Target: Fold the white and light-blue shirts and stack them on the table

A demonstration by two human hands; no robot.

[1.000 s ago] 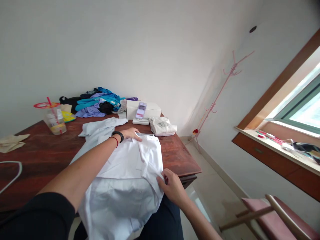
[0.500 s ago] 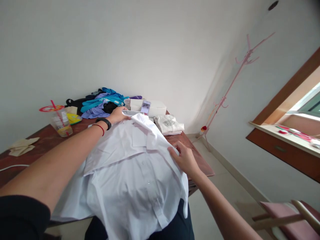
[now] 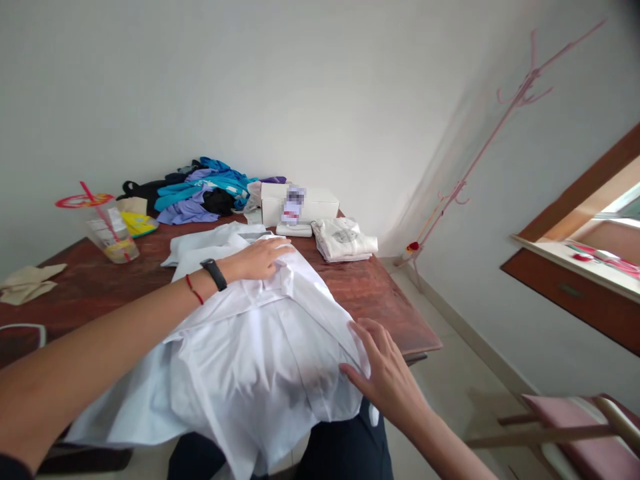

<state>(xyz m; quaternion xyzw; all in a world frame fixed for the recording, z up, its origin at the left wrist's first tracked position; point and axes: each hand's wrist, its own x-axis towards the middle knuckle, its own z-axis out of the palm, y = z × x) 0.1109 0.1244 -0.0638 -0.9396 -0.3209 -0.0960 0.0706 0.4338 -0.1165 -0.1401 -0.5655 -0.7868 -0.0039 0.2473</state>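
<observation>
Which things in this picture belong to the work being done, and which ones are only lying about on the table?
Part of the work:
- white shirt
- left hand, on the shirt
- right hand, at its edge

Just lying about:
- clothes pile
- plastic cup
- white box
- folded white cloth
- beige cloth

Left hand (image 3: 255,259), one; right hand (image 3: 385,370), one. White shirt (image 3: 250,360), at least one, a second among the pale cloth beneath being impossible to tell. Tabletop (image 3: 360,287), one. Clear cup (image 3: 107,233), one, with red straw (image 3: 86,188), one. Garment heap (image 3: 200,193), one, several pieces, exact number hidden. Yellow packet (image 3: 139,224), one. White box (image 3: 320,203), one. Folded white stack (image 3: 345,240), one, layers uncountable. Beige cloth (image 3: 30,285), one. Black wristband (image 3: 214,275), one; red bracelet (image 3: 193,290), one. Pink coat stand (image 3: 497,130), one. Chair (image 3: 565,412), one, partly in view.
</observation>
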